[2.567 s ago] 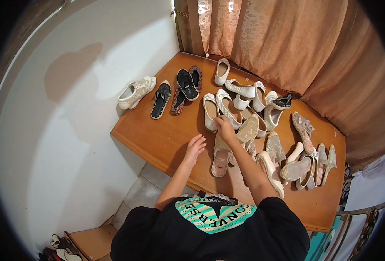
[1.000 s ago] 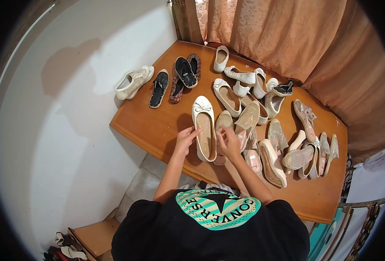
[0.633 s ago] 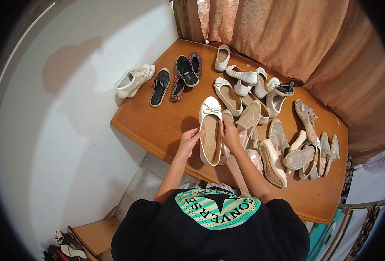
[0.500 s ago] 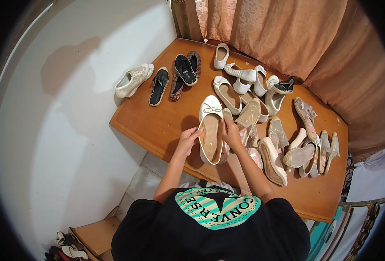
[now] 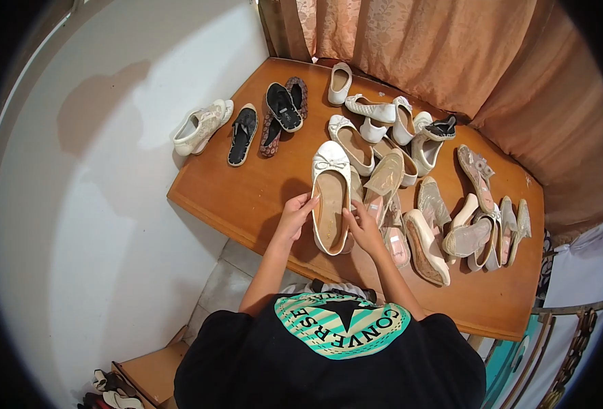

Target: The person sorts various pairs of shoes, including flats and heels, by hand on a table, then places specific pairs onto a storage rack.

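Observation:
A white ballet flat (image 5: 331, 158) with a bow on its toe and a tan insole is held toe-away above the near side of the table. My left hand (image 5: 295, 218) pinches its left side, thumb over the rim. On the opposite side, my right hand (image 5: 364, 228) grips the edge with its thumb near the heel half. Part of another pale shoe shows behind the held one, mostly hidden by it. Close to my right hand lies a clear-topped shoe (image 5: 387, 174) with a beige sole.
White flats (image 5: 352, 144) cluster at the back of the wooden table (image 5: 226, 198). Black slip-ons (image 5: 243, 133) and a lace-patterned shoe (image 5: 203, 128) stand at the left. Cream wedges (image 5: 424, 249) and sheer shoes (image 5: 468, 236) crowd the right. A curtain (image 5: 438, 54) hangs behind.
The held flat has tipped slightly, and my right hand's thumb now shows on its rim, lower along the side. The view has shifted a little.

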`<state>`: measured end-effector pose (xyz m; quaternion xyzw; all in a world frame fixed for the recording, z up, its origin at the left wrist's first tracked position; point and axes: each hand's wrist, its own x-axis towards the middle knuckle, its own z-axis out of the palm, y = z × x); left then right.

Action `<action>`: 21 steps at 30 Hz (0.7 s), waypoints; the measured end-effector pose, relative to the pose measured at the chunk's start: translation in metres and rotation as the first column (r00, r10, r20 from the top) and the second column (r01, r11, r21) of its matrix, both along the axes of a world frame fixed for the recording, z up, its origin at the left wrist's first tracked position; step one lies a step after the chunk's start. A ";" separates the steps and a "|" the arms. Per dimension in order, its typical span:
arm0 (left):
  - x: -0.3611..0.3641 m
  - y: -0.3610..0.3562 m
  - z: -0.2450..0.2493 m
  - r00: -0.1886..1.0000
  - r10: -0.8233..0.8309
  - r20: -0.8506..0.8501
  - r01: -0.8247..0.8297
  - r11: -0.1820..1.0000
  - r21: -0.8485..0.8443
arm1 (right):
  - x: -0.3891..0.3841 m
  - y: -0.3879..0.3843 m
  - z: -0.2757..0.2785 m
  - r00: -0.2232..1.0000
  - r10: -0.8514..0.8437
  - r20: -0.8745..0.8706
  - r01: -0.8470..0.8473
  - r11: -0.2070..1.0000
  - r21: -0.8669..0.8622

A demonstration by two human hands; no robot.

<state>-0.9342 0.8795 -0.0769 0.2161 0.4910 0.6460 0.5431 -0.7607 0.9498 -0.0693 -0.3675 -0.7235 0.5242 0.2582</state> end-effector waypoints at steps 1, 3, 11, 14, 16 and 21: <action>0.000 0.000 0.000 1.000 -0.013 -0.018 0.013 1.000 -0.009 | 0.004 -0.001 0.003 0.998 0.050 0.039 -0.048 0.997 -0.064; -0.001 0.000 0.000 0.999 -0.032 -0.040 0.031 0.999 -0.017 | 0.008 0.000 0.000 0.994 0.105 0.037 -0.103 0.993 -0.050; -0.001 0.003 0.004 0.999 -0.052 0.014 0.053 0.997 -0.058 | 0.018 -0.009 -0.016 0.994 0.049 -0.094 -0.063 0.986 -0.154; 0.001 0.006 0.003 0.997 -0.048 0.058 0.051 0.997 -0.050 | 0.026 -0.002 -0.032 0.989 0.004 -0.147 -0.037 0.974 -0.223; 0.002 0.008 -0.001 0.995 -0.054 0.082 0.057 0.998 -0.033 | 0.027 0.000 -0.031 0.984 -0.005 -0.178 -0.036 0.974 -0.225; 0.010 0.022 0.004 0.993 -0.079 0.084 0.081 0.997 -0.018 | 0.029 -0.001 -0.016 0.961 -0.117 -0.251 0.048 0.963 -0.265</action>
